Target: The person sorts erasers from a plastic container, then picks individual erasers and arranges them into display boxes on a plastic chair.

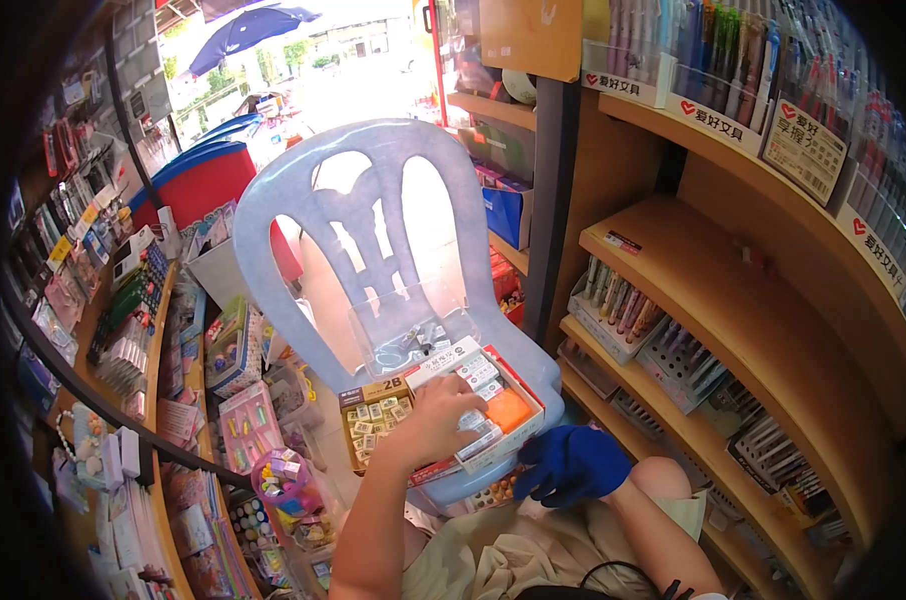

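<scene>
Head view: we found the small wrapped blocks point(478, 372) in the white box point(503, 448) on the chair point(263, 190), an orange piece point(510, 408) among them. Our bare left hand point(441, 415) reached in, fingers half-bent; grip hidden, we could not tell. The gloved right hand point(576, 463), loosely bent, visibly held nothing. We judged the blocks light, firm, smooth-wrapped, best pinched by opposite sides. The 2B carton point(388, 386) held pale-yellow blocks point(377, 415); the clear container point(463, 322), small grey pieces point(431, 335).

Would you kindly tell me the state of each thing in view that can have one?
White box: open, stocked
Left hand: bare, fingers over the white box's contents
Right hand: blue-gloved, grip unclear
2B box: open, holding small blocks
Clear container: holding small items, lid unclear
Chair: upright
Umbrella: open
</scene>
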{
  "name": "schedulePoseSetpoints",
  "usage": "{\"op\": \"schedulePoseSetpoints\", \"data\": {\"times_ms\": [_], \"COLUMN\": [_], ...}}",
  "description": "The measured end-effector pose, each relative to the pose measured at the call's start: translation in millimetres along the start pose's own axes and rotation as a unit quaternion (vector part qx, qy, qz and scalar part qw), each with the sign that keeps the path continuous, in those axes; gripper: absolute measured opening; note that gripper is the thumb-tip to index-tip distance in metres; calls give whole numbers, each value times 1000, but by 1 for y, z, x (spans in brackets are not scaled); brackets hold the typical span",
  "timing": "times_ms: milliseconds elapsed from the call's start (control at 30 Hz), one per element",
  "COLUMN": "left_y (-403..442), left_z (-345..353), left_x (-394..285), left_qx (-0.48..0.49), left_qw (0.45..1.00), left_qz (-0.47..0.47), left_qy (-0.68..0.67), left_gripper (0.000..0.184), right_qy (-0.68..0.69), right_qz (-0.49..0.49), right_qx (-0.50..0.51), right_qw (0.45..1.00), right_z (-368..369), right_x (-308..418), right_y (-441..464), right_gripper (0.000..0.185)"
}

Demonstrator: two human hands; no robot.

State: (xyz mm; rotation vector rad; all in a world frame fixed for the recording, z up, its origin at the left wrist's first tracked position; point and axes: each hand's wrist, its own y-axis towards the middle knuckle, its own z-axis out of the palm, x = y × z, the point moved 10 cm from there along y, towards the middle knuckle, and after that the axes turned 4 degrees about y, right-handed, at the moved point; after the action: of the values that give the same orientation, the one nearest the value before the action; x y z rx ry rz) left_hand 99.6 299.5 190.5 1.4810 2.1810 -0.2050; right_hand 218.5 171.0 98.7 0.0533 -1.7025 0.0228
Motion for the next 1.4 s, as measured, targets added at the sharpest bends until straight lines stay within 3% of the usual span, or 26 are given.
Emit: {"op": "schedulePoseSetpoints", "data": {"times_ms": [67, 133, 200, 333, 433, 500, 600, 700, 800, 833, 900, 933, 1000, 1033, 1100, 1167, 1233, 1267, 1300, 1333, 1400], "left_y": [-3, -3, -3, 0, 2, 3, 3, 2, 2, 2, 2, 2, 4, 5, 6, 5, 7, 6, 8, 6, 4], "left_z": [10, 14, 17, 19, 22, 23, 20, 12, -1, -7, -17, -20, -18, -12, 9, 40, 56, 62, 78, 82, 88], "left_x": [-9, -8, -5, -4, 0, 1, 3, 6, -1, -8, -25, -35, -58, -72, -97, -112, -118, -118, -115, -116, -120], "left_qx": [40, 55, 72, 100, 105, 105, 89, 45, -6, -25, -75, -105, -144, -154, -180, -198, -178, -167, -103, -98, -87], "left_qw": [999, 996, 994, 992, 992, 992, 994, 997, 999, 999, 996, 993, 987, 985, 980, 977, 980, 981, 992, 993, 994], "left_qz": [-2, -31, -48, -56, -60, -62, -60, -54, -36, -26, 2, 18, 50, 64, 79, 74, 63, 58, 54, 52, 49], "left_qy": [36, 59, 68, 62, 45, 33, 26, 17, -22, -31, -45, -48, -51, -50, -33, 21, 57, 75, 54, 49, 38], "left_gripper": [37, 36, 34, 28, 24, 22, 19, 17, 17, 17, 16, 15, 14, 14, 14, 24, 29, 31, 51, 59, 73], "right_qy": [-129, -176, -151, 0, -131, -133, 63, 128, -1, -93, -142, -101, 39, 137, 142, -14, -119, 1, 136, 260, 550], "right_qz": [-61, -89, -85, 48, 75, 62, 95, 134, -23, -111, -188, -178, -63, 42, 61, -75, -127, -74, -28, 10, 119], "right_qx": [-11, 1, -16, -70, -20, -17, -61, -34, 8, 9, 19, 29, 22, 5, -19, -47, -114, -129, -156, -195, -185], "right_qw": [990, 980, 985, 996, 988, 989, 992, 982, 1000, 989, 972, 978, 997, 990, 988, 996, 978, 989, 978, 946, 806], "right_z": [2, 4, -3, -18, -9, -5, -6, -1, -3, 0, 5, 6, 2, 4, 7, 4, -9, -15, -20, -24, -11], "right_x": [51, 57, 39, -20, 12, 19, -1, -12, 0, 46, 68, 51, 25, 13, 20, 49, 41, 14, -12, -36, -69], "right_y": [-4, -6, -8, -8, -9, -7, -7, -6, 0, 0, -4, -2, 3, 0, -3, -6, -16, -15, -15, -17, -21], "right_gripper": [51, 33, 27, 34, 42, 45, 48, 46, 40, 37, 35, 36, 39, 39, 38, 33, 27, 26, 26, 27, 30]}}
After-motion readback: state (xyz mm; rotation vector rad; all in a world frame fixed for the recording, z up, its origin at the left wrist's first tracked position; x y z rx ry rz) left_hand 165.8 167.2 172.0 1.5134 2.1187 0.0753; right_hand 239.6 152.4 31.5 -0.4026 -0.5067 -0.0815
